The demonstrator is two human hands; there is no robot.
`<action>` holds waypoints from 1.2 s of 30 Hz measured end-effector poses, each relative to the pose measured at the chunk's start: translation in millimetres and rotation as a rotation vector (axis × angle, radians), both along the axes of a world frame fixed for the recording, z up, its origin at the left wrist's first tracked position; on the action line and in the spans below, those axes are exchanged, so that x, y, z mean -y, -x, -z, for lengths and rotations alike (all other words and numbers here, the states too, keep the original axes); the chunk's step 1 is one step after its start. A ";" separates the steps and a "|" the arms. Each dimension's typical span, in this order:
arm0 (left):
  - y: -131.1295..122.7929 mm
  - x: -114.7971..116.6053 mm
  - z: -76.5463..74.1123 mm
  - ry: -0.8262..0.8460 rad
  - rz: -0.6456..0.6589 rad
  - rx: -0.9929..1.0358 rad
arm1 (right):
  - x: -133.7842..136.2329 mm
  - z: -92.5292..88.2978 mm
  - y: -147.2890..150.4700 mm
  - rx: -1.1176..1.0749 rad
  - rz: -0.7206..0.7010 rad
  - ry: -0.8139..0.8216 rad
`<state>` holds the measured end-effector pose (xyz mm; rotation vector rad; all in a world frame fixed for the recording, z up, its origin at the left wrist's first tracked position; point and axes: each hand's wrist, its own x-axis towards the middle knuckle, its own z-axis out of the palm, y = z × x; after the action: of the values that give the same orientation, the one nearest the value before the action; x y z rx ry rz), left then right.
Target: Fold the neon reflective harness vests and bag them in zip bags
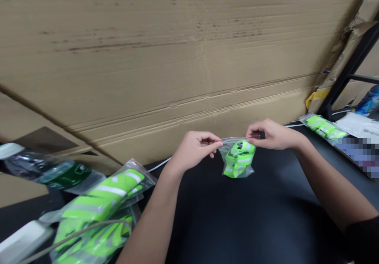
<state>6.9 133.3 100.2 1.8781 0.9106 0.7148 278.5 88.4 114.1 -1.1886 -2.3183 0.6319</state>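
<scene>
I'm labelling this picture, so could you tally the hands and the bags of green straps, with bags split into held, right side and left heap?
Hands: 2 (left hand, right hand)
Held bag: 1
Right bag: 1
Left heap: at least 2 bags, overlapping, exact count unclear
Total: at least 6

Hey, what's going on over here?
A person is pinching the top edge of a clear plastic bag between both hands, the left hand at one end and the right hand near the other. Inside is a bundled neon-green strap with silvery stripes. Similar filled bags lie at the left, and another filled bag lies at the right.
</scene>
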 end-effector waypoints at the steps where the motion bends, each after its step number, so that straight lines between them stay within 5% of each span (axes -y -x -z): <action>1: 0.9 -0.9 -0.1 0.017 0.007 0.001 | -0.1 -0.4 -0.4 0.006 -0.015 -0.019; 5: 3.2 -3.2 0.7 0.068 0.037 -0.001 | -0.3 -1.2 -1.3 0.009 -0.036 -0.086; 16: -0.1 -3.0 5.0 -0.020 0.009 0.035 | 0.5 4.1 6.0 -0.067 0.012 0.043; 36: -14.4 -0.9 16.8 -0.106 -0.020 0.088 | -1.7 11.5 20.0 0.023 -0.007 -0.152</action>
<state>21.3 134.2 83.4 1.9167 0.8512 0.8661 258.5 90.1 102.6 -1.1239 -2.3442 0.4376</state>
